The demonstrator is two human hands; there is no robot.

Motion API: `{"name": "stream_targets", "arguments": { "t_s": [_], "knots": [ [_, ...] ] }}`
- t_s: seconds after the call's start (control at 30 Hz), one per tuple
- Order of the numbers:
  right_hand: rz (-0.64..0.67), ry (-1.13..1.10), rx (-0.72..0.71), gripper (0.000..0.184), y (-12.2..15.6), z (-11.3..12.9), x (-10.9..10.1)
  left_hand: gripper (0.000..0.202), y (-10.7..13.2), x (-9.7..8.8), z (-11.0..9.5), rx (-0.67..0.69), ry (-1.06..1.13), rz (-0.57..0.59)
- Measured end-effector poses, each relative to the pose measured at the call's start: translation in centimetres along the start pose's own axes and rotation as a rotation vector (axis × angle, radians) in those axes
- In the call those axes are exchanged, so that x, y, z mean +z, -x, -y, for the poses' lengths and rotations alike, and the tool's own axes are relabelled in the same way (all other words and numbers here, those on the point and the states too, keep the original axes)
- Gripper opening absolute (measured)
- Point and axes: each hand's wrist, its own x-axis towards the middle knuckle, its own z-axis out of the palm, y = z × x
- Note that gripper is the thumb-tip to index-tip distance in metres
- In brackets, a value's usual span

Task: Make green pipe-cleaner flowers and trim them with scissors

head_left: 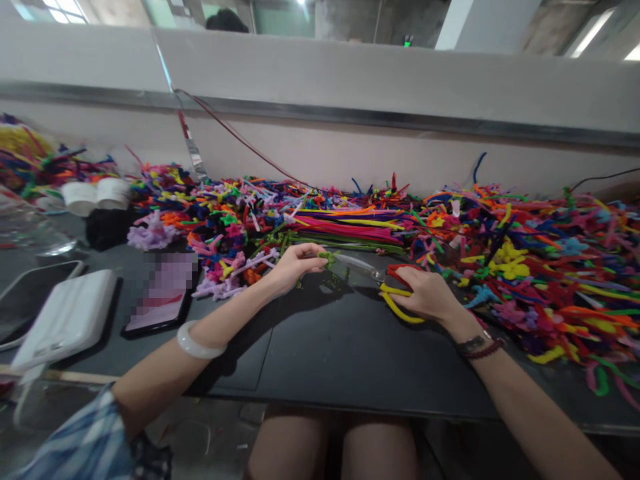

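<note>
My left hand point(296, 268) pinches a small green fuzzy pipe cleaner piece point(329, 260) over the dark table. From the right, my right hand point(425, 293) grips a pair of scissors point(400, 291) with one red and one yellow handle. Their blades point left and reach the green piece at my left fingertips. Tiny green bits lie or fall just beneath it, blurred. Behind both hands a bundle of straight pipe cleaners point(350, 227) in pink, yellow, purple and green lies crosswise.
Heaped pipe cleaner pieces point(540, 267) line the table's back and right side. A phone point(163, 293), a white power bank point(70, 319) and another device point(37, 297) lie at left. White rolls point(95, 195) stand beyond them. The dark tabletop point(330, 353) stretches before me.
</note>
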Motion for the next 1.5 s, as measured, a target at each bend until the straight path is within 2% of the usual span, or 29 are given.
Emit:
{"name": "stream_targets", "arguments": {
  "t_s": [0.17, 0.3, 0.47, 0.73, 0.9, 1.03, 1.27, 1.5],
  "knots": [
    [0.003, 0.011, 0.117, 0.043, -0.2, 0.2, -0.1, 0.016, 0.2, 0.2, -0.1, 0.017, 0.06, -0.001],
    [0.026, 0.026, 0.099, 0.043, -0.3, 0.4, -0.1, 0.015, 0.1, 0.1, 0.0, 0.033, 0.043, 0.01],
    [-0.044, 0.084, 0.062, 0.041, -0.2, 0.4, 0.4, 0.019, -0.1, -0.2, 0.2, 0.065, -0.02, -0.003],
    [-0.09, 0.157, 0.113, 0.035, -0.4, -0.2, 0.1, 0.02, -0.6, -0.7, 0.3, 0.14, -0.139, -0.118],
    [-0.073, 0.183, 0.093, 0.034, -0.4, -1.0, 0.1, 0.02, -0.6, -0.7, 0.4, 0.196, -0.259, -0.079],
    [-0.105, 0.099, 0.133, 0.04, -0.2, -1.3, 0.5, 0.022, -0.6, -0.8, 0.3, 0.235, -0.322, -0.023],
    [-0.14, -0.11, 0.095, 0.041, 0.0, -0.6, 0.7, 0.024, -0.7, -1.0, 0.2, 0.218, -0.344, -0.027],
    [-0.017, -0.319, 0.011, 0.035, -0.1, 0.1, 0.1, 0.023, -0.6, -0.7, 0.7, 0.183, -0.243, 0.021]
  ]
}}
